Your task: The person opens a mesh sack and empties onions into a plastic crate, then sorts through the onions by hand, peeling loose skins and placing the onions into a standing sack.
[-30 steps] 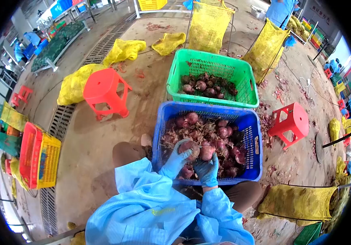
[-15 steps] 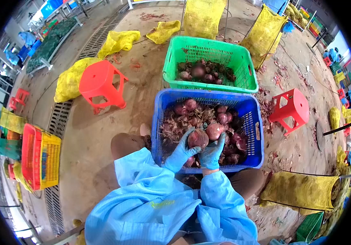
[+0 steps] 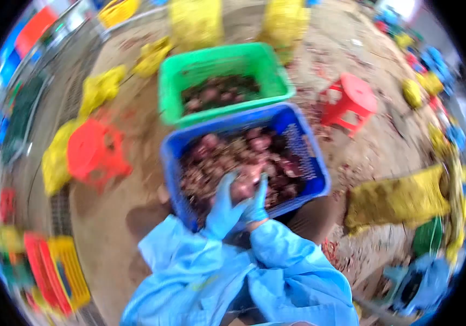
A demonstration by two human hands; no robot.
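Over the near part of the blue crate, both my blue-gloved hands are close together. My left hand curls round a red onion. My right hand sits just right of it, its fingers against a second onion; blur softens the contact. Below and around them, the crate holds more red onions and loose dry skins. A green crate with some dark onions stands against the far side of the blue one.
Red stools stand left and right of the crates. A filled yellow mesh sack lies at right; yellow sacks stand beyond. Red and yellow crates are at lower left. A person in blue shows at lower right.
The view has swung and blurred, shifting the crates leftward and tilting them. My hands stay together at the onions, and both onions remain between them.
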